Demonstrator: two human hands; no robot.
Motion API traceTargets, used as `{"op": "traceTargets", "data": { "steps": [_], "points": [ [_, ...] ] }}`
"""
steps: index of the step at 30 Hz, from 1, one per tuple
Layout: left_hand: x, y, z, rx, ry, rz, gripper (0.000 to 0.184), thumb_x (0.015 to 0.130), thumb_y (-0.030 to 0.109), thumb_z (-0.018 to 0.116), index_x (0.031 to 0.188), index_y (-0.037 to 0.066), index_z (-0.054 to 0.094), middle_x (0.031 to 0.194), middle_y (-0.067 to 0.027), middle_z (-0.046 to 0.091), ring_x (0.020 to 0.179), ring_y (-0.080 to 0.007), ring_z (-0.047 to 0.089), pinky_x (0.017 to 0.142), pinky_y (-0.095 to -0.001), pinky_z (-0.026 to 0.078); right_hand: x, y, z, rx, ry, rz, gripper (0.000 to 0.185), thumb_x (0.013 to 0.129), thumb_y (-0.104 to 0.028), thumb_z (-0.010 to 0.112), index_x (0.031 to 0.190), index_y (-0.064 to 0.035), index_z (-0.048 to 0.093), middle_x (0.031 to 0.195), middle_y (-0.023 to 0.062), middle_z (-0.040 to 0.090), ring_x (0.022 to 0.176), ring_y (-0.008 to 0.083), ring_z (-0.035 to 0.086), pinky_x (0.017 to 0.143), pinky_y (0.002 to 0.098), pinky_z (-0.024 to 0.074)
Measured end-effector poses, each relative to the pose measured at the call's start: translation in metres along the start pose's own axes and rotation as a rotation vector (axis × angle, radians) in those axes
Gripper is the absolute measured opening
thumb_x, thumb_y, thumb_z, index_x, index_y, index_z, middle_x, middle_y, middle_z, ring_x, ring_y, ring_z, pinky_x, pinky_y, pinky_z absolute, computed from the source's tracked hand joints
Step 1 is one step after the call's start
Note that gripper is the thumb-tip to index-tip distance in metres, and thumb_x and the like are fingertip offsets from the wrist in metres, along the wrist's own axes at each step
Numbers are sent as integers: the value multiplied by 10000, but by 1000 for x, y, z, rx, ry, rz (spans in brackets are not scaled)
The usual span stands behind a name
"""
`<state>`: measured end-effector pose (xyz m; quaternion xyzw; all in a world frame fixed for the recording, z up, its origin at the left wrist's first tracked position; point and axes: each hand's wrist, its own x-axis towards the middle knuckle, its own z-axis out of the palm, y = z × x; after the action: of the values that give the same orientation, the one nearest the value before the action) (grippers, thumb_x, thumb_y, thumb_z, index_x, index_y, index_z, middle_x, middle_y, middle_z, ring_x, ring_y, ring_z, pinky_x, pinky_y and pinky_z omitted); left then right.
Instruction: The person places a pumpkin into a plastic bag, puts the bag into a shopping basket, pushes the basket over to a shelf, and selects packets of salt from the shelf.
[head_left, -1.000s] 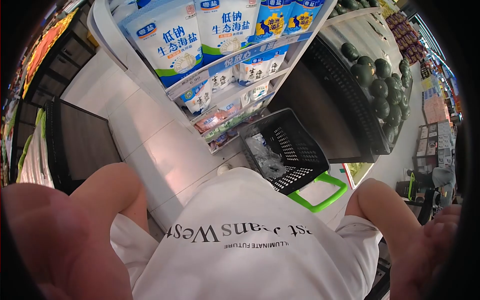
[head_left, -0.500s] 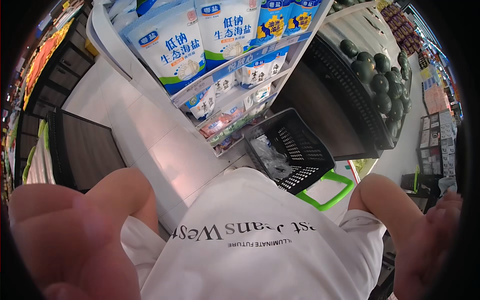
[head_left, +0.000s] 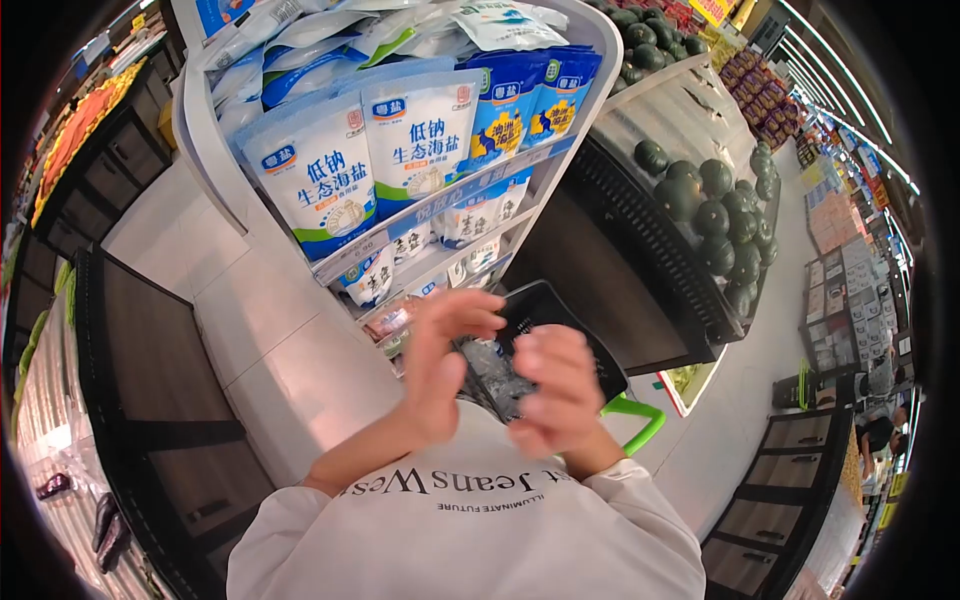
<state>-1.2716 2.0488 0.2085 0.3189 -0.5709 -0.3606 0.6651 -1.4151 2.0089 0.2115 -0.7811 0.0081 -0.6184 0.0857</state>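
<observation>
My left hand (head_left: 440, 365) is raised in front of my shirt, fingers curved and spread from the thumb, with nothing visible in it. Facing it, my right hand (head_left: 555, 390) has loosely bent, slightly blurred fingers and also appears empty. The two hands are apart. Beyond and below them stands a black shopping basket (head_left: 540, 310) with a green handle (head_left: 645, 420); the hands partly cover it. A clear plastic bag (head_left: 490, 365) lies inside the basket. Past the hands, white-and-blue salt bags (head_left: 318, 178) stand on a display shelf (head_left: 400, 220).
Dark green round squashes or melons (head_left: 712, 215) are piled on a black stand (head_left: 640, 240) to the right. On the left is a dark wood-panelled counter (head_left: 165, 360) with eggplants (head_left: 105, 520) on its top. Light tiled floor (head_left: 240, 320) runs between the displays.
Both hands have moved from the lower sides of the view inward to the middle, in front of the basket. The view has shifted, showing more of the salt display's top.
</observation>
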Motion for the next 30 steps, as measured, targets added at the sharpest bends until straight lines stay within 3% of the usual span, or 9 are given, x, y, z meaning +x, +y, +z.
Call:
{"op": "traceTargets", "data": {
  "steps": [2, 5, 8, 9, 12, 14, 20, 24, 30],
  "points": [
    [-7, -24, 24, -354, -66, -512, 586, 945, 481, 279, 1276, 14, 407, 1258, -144, 488, 1071, -222, 522, 945, -335, 367, -40, 2, 47, 138, -30, 134, 401, 819, -334, 596, 1110, -60, 553, 1244, 215, 513, 1142, 393, 475, 999, 559, 308],
    [-2, -43, 5, -397, -198, -613, 613, 946, 463, 207, 1328, 9, 361, 1352, -142, 416, 1193, -240, 448, 1004, -356, 322, -90, 29, 61, -32, -156, 4, 622, 841, -480, 536, 1301, -73, 439, 1369, 228, 378, 1277, 442, 320, 1073, 582, 131],
    [6, -48, 16, -211, -61, -334, 625, 942, 457, 206, 1354, 6, 339, 1400, -149, 362, 1289, -265, 341, 1074, -378, 228, -135, 41, 70, 104, -124, 404, 786, 828, -559, 508, 1423, -103, 271, 1462, 206, 216, 1349, 456, 158, 1071, 608, 15],
    [12, -51, 14, -137, -124, -199, 617, 928, 438, 305, 1359, -2, 338, 1432, -156, 318, 1339, -298, 260, 1107, -403, 147, -138, 44, 66, 111, -232, 582, 813, 871, -563, 440, 1467, -113, 118, 1505, 162, 109, 1392, 376, 72, 1101, 540, 82],
    [15, -64, 14, 350, -414, 11, 688, 889, 484, 386, 1355, -20, 343, 1440, -180, 304, 1368, -324, 209, 1110, -451, 113, -127, 39, 68, 1121, 444, 1421, 733, 920, -549, 341, 1462, -102, 131, 1511, 121, 134, 1394, 286, 143, 1117, 429, 141],
    [4, -82, 19, 731, -546, 60, 673, 834, 430, 487, 1348, 8, 380, 1425, -163, 342, 1345, -377, 240, 1098, -521, 87, -121, 50, 64, 1515, 650, 1658, 729, 920, -550, 332, 1462, -105, 130, 1510, 107, 142, 1388, 281, 161, 1114, 424, 155],
    [-9, -122, -3, 976, -384, -2, 624, 817, 396, 530, 1312, 25, 439, 1393, -169, 384, 1289, -400, 324, 1082, -556, 104, -110, 63, 30, 1878, 505, 1643, 719, 920, -551, 305, 1462, -114, 128, 1507, 66, 169, 1369, 266, 215, 1103, 411, 197],
    [-10, -133, -24, 964, -51, -227, 634, 849, 304, 566, 1363, 10, 340, 1375, -246, 361, 1257, -414, 366, 1064, -499, 224, -80, 75, 17, 1434, 312, 1489, 671, 914, -476, 387, 1446, -111, 202, 1482, 114, 236, 1353, 275, 246, 1098, 401, 197],
    [34, -65, -10, 904, 270, -97, 650, 841, 167, 619, 1377, 5, 289, 1404, -232, 313, 1056, -299, 537, 839, -351, 470, -45, 129, 15, 750, 27, 1057, 618, 843, -75, 576, 1386, -11, 287, 1424, 164, 329, 1349, 255, 273, 1101, 376, 182]
  ]
}}
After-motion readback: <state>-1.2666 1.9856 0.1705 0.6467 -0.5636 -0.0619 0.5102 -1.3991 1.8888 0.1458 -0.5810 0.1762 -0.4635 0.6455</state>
